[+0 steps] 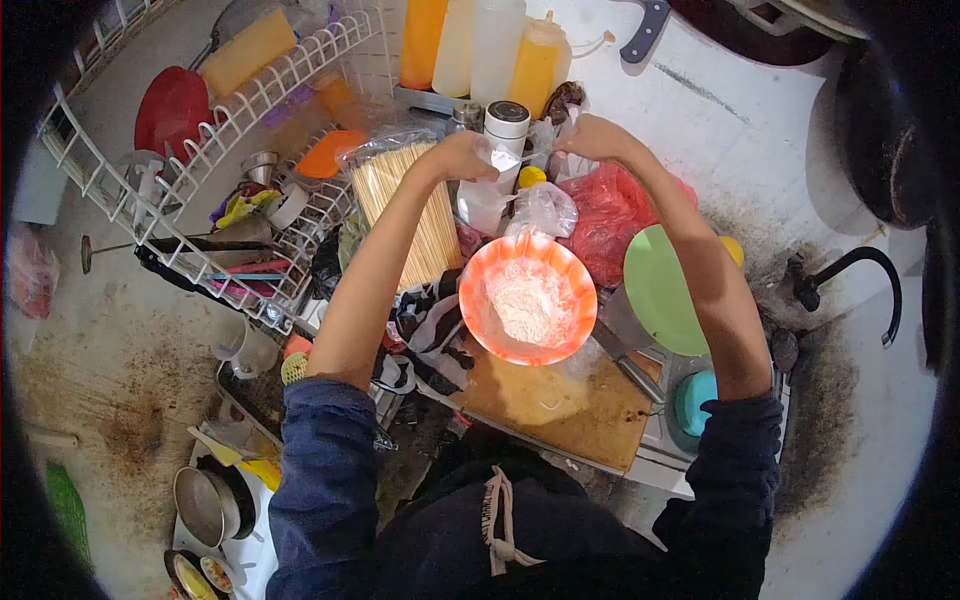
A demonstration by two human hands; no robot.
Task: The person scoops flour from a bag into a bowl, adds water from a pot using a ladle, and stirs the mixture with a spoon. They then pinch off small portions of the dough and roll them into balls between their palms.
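My left hand (462, 158) reaches forward to the white-bodied bottle with a black cap (507, 120), its fingers closed on a thin clear plastic bag (505, 160) with something white in it. To the right, my right hand (592, 138) is closed too, pinching the other side of the plastic. Below my hands, an orange-and-white scalloped bowl (475, 325) holds a heap of white powder (528, 305). Another knotted clear bag (543, 208) lies just behind the bowl. A red plastic bag (605, 225) sits beneath my right forearm.
Under the bowl is a wooden cutting board (560, 410), with a knife (630, 365) along its right side. A pack of wooden skewers (410, 215) lies left, near a white dish rack (215, 130). A green plate (665, 290) and black faucet (860, 260) are right. Sauce bottles (495, 45) stand behind.
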